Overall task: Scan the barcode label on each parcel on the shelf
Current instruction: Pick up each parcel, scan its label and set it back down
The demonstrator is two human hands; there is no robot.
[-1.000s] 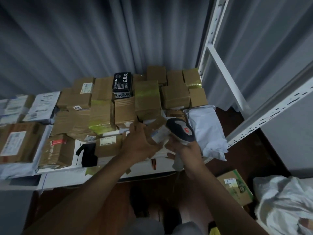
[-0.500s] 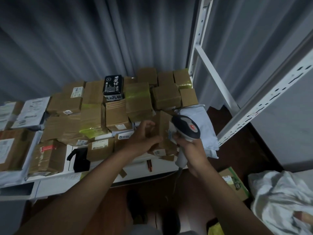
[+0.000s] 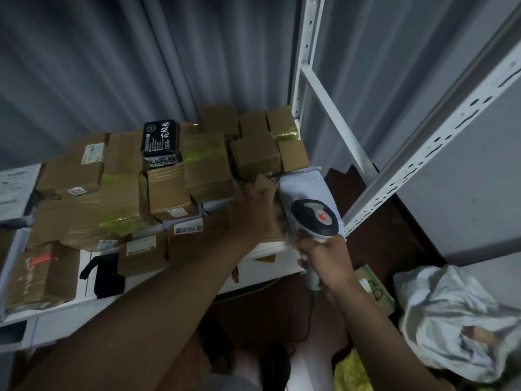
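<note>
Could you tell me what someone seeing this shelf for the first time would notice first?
Probably the barcode scanner, gripped by the right hand at the shelf's right front, beside a small cardboard parcel held by the left hand. Next, the black box with white characters, standing out atop the brown cartons at the back.

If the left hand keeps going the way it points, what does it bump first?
Probably the tape-wrapped brown cardboard parcel just beyond the left hand, though depth is unclear. It already holds a small brown cardboard box.
</note>
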